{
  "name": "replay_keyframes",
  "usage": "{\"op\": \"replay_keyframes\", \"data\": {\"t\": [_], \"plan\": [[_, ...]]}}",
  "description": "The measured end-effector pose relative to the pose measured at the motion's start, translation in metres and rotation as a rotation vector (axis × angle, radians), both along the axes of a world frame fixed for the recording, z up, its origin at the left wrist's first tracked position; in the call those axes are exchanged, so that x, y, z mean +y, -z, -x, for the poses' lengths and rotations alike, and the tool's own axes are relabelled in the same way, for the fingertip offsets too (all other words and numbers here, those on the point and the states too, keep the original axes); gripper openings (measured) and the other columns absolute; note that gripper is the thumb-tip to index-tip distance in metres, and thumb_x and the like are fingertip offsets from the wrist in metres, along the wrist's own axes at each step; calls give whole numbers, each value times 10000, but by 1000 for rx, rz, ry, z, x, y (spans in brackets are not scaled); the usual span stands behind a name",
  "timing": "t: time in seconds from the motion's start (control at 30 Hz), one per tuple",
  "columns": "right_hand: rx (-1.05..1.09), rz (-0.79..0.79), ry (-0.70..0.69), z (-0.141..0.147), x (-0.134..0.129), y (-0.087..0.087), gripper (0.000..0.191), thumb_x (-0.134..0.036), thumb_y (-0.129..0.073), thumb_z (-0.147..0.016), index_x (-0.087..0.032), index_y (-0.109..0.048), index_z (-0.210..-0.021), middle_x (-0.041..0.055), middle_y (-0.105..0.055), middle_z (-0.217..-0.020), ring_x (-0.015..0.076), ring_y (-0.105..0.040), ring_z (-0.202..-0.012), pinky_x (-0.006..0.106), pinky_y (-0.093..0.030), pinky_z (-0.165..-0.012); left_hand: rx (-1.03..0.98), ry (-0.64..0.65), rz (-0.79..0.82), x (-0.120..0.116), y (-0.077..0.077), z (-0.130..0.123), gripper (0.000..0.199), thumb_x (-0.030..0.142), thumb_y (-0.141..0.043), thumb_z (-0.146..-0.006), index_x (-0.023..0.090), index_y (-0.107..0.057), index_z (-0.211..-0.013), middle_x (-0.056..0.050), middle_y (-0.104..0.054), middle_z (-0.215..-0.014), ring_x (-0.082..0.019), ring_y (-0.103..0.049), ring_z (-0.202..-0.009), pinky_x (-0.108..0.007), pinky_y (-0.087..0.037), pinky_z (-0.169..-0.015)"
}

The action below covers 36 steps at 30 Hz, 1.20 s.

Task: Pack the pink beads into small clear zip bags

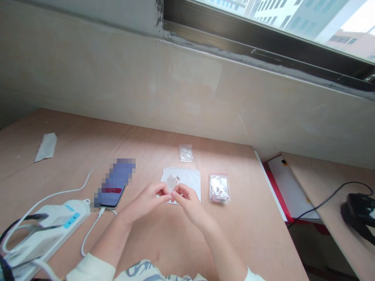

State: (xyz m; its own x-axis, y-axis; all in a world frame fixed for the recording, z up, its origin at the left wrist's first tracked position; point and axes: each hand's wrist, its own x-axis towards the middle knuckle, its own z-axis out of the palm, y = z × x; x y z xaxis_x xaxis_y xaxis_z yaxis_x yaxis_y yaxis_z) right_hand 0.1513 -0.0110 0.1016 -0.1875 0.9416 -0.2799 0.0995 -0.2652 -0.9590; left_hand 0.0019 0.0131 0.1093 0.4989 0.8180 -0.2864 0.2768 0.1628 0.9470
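- Plastic piece (171, 182) is held over paper (193, 178), toward ten o'clock.
- Its six o'clock end is pinched by left hand (152, 198) and right hand (189, 198).
- Lightness and floppiness are expected; edges are best pinched.

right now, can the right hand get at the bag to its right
Likely yes: nothing seems to stand between the right hand and the bag, though it is busy beside the left hand.

Pale piece (171, 181): small, translucent, blurred
Its pose: near end pinched
Its place: I see it over the white sheet (193, 178)
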Motion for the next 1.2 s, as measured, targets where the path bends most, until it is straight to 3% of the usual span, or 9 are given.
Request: {"op": "replay_keyframes", "data": {"t": [0.2,0.4,0.5,0.6,0.7,0.83,0.93,1.03,1.2], "plan": [[48,10,1,3,-5,4,134,-174,-419,-681,-170,-439,-549,-33,-446,-554,95,-416,-574,218,-310,-560,9,30,23,-5,-8,-1,198,279,-490,-708,156,-443,-560,18,-513,-611,-120,-471,-612,-217,-344,-557],[-82,9,133,7,-5,3,152,-121,-388,-612,-172,-368,-471,-56,-353,-470,74,-326,-486,205,-236,-473,156,-127,-135,0,3,8,161,222,-448,-682,179,-371,-548,62,-384,-533,-91,-409,-513,-196,-324,-483],[-73,25,97,14,-6,1,134,-124,-389,-603,-173,-379,-480,-57,-361,-466,73,-327,-475,201,-236,-460,233,-97,-242,-1,6,11,25,202,-455,-671,190,-457,-694,37,-467,-655,-124,-478,-636,-221,-394,-585],[-45,41,62,20,-7,3,118,-123,-385,-600,-176,-388,-494,-59,-372,-461,71,-326,-459,198,-233,-449,213,-14,-348,-2,4,10,325,136,-431,-666,226,-463,-976,-16,-499,-999,-166,-479,-936,-270,-383,-825],[-70,38,126,18,-5,8,139,-129,-384,-605,-172,-385,-473,-57,-371,-455,71,-332,-461,200,-239,-461,197,23,-387,0,0,11,408,62,-361,-663,226,-473,-1019,-28,-439,-1152,-174,-378,-1114,-295,-276,-965],[-25,70,187,11,-1,17,180,-157,-389,-631,-164,-401,-452,-48,-382,-461,75,-350,-480,206,-260,-487,192,87,-298,1,0,19,332,184,-410,-744,247,-463,-1066,-26,-431,-1193,-188,-360,-1148,-318,-266,-981],[110,148,177,10,0,20,170,-169,-385,-646,-165,-408,-477,-49,-389,-465,71,-342,-461,205,-262,-477,172,163,-224,0,6,23,512,307,-551,-688,273,-387,-1171,-37,-399,-1244,-214,-337,-1172,-321,-292,-968],[210,209,103,11,3,21,147,-208,-395,-671,-163,-439,-538,-40,-437,-499,67,-335,-440,208,-266,-465,168,101,-245,2,14,26,526,322,-606,-644,267,-430,-1137,-42,-437,-1212,-228,-368,-1148,-324,-306,-955],[-59,93,266,7,22,38,92,-267,-449,-677,-179,-451,-652,-35,-450,-552,89,-375,-468,229,-316,-496,278,7,-336,14,27,33,442,331,-601,-638,232,-463,-1046,-36,-499,-1108,-225,-418,-1077,-331,-309,-922]]}}
